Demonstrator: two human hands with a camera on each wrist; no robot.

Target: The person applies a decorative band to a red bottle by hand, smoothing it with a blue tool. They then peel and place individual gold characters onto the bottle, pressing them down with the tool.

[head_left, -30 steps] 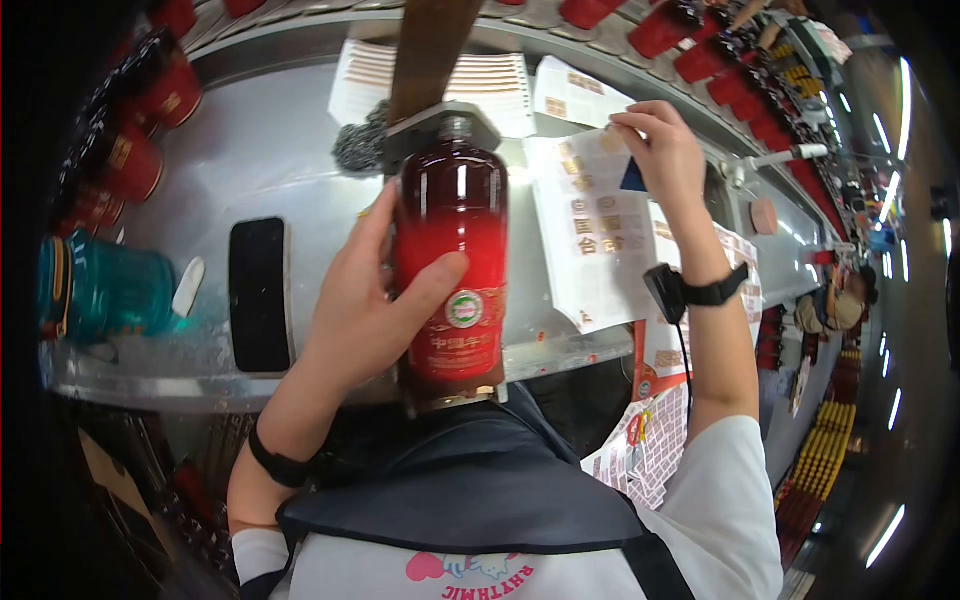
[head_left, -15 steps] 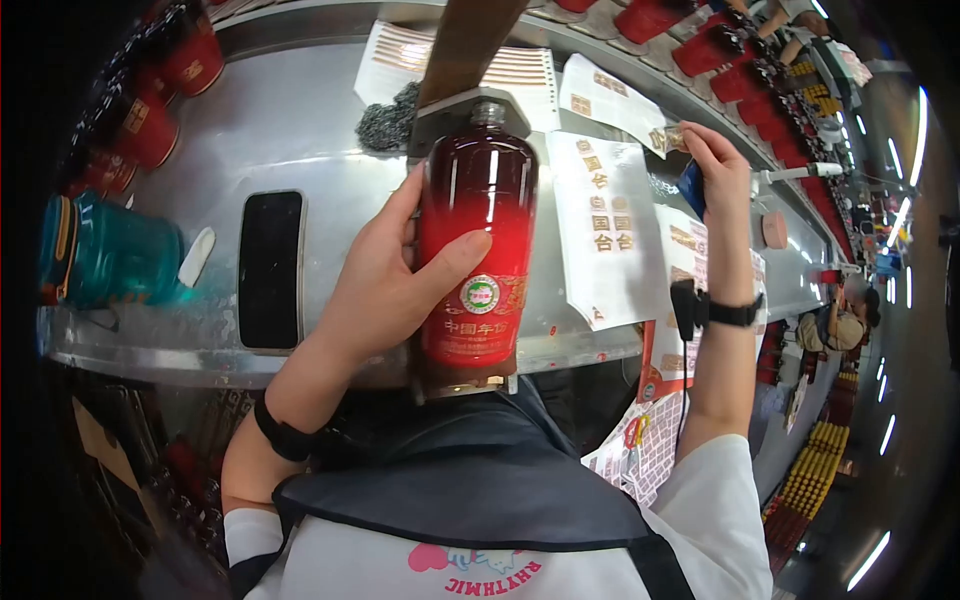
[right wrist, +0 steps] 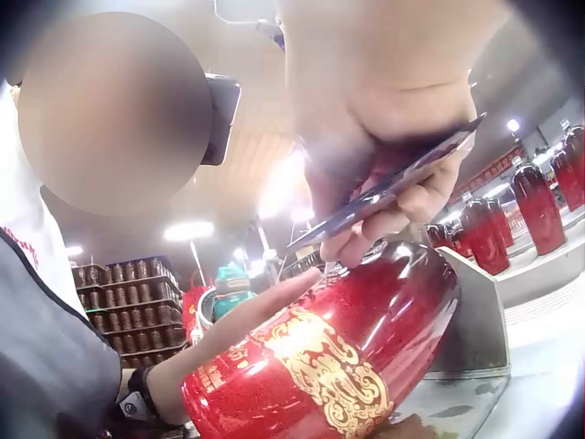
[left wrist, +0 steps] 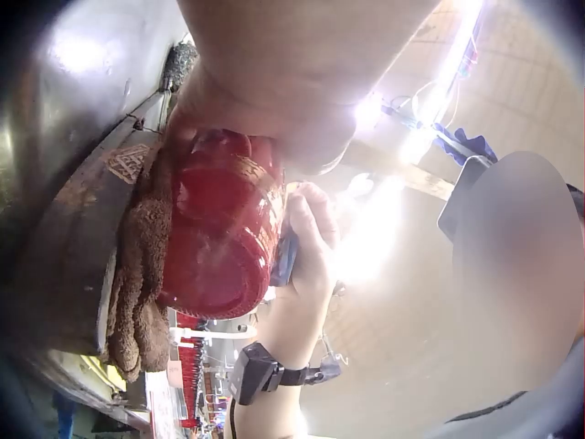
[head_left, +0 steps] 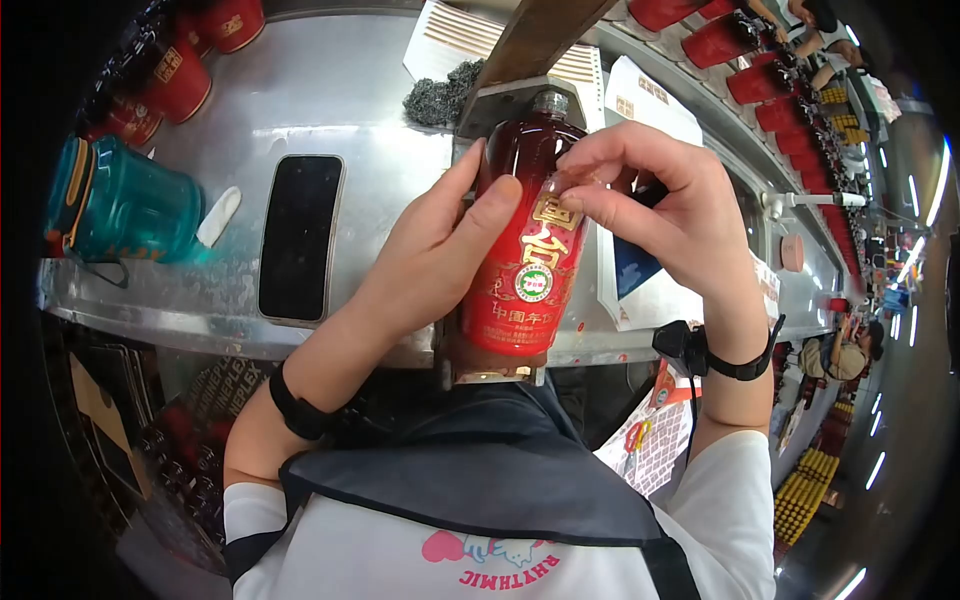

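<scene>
A glass bottle point(head_left: 508, 325), dark at the neck and red below, lies tilted back with its base toward the person. My left hand point(head_left: 425, 245) grips its left side, thumb over the front. On the bottle's front shows a sticker point(head_left: 545, 240) with large gold characters, above a round white-and-green emblem. At the top of that sticker, my right hand point(head_left: 685, 205) pinches its clear film between thumb and forefinger. The same hand also holds a thin dark blue card point(right wrist: 393, 190) in its other fingers. Under the bottle lies a brown cloth point(left wrist: 142, 265).
Left of the bottle are a black phone point(head_left: 300, 240), a white object point(head_left: 220, 216) and a teal jug point(head_left: 140, 205). Steel wool point(head_left: 440, 95) sits near the bottle's neck. Sticker sheets point(head_left: 650, 100) lie to the right. Red bottles point(head_left: 760, 90) line the far side.
My right hand has lifted a gold-character sticker from the sheet and brought it left onto the bottle's front. My left hand keeps its grip on the bottle.
</scene>
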